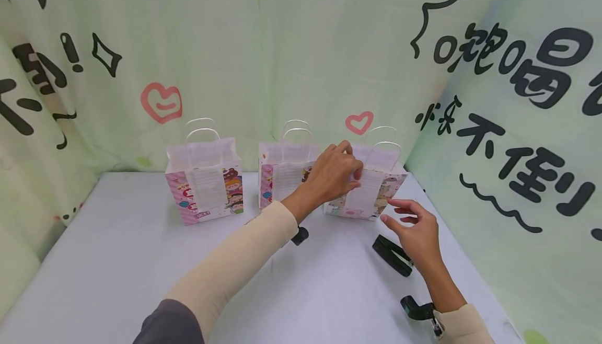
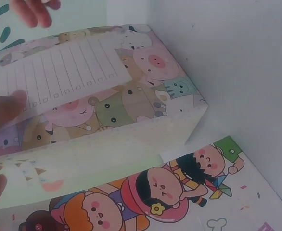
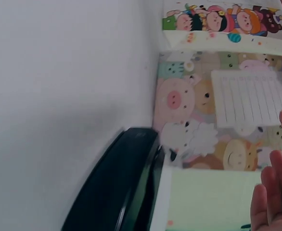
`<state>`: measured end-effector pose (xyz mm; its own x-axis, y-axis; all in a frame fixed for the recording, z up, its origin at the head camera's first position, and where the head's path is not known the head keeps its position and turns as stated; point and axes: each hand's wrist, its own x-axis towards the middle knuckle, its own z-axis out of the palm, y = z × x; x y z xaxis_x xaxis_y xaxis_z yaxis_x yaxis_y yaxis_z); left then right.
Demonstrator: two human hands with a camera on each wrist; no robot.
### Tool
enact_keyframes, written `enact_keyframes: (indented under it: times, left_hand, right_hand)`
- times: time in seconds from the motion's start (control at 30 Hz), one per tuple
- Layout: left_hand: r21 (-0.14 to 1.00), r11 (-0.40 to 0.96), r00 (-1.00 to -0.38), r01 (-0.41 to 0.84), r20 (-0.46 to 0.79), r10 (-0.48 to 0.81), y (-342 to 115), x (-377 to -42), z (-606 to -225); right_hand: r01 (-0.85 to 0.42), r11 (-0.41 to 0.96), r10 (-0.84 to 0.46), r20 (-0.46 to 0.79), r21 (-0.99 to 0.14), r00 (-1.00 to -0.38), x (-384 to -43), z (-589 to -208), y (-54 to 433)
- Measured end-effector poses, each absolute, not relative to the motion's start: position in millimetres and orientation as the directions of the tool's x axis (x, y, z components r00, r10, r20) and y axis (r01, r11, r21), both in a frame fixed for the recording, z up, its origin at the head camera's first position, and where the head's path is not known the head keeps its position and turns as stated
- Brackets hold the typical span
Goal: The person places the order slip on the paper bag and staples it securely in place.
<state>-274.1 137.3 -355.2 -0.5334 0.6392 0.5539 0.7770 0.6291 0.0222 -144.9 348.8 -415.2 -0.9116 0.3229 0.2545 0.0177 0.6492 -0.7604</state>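
Note:
Three paper gift bags with white handles stand in a row in the head view. At the right-hand bag (image 1: 350,212), patterned with cartoon animals, my left hand (image 1: 333,174) grips the upper left part, with the thumb on a lined white sheet (image 2: 66,72) on its front. The fingers lie round by the bag's side, partly cut off in the left wrist view. My right hand (image 1: 416,231) is held before that bag's lower right corner, fingers and thumb spread apart, with nothing between them. Just below it, a black stapler (image 1: 390,255) rests on the table.
The middle bag (image 1: 266,184) stands close beside the right-hand one, partly behind my left arm. Farther left is the third bag (image 1: 180,197), pink with cartoon children. A patterned curtain (image 1: 226,46) hangs behind the white table (image 1: 141,260) and along its right side.

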Motion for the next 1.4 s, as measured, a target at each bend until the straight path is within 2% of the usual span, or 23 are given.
enact_keyframes:
  times: [0.23, 0.5, 0.7, 1.13, 1.4]
  left_hand:
    - [0.007, 0.613, -0.494, 0.79, 0.598, 0.631, 138, -276, -358]
    - [0.028, 0.585, -0.466, 0.811, 0.635, 0.616, 136, -277, -359]
    - [0.039, 0.572, -0.461, 0.82, 0.637, 0.618, 136, -276, -360]
    - [0.033, 0.569, -0.451, 0.822, 0.647, 0.615, 137, -275, -360]
    - [0.037, 0.571, -0.459, 0.82, 0.637, 0.618, 138, -275, -360]
  right_hand:
    - [0.041, 0.765, 0.249, 0.237, -0.642, -0.939, -132, -430, 366]
    - [0.078, 0.847, 0.132, 0.067, -0.526, -0.989, -127, -447, 382]
    - [0.06, 0.9, 0.073, 0.015, -0.432, -0.997, -127, -456, 389]
    - [0.077, 0.943, 0.064, -0.048, -0.324, -0.997, -131, -461, 383]
    - [0.014, 0.936, 0.019, 0.01, -0.351, -1.0, -129, -459, 381]
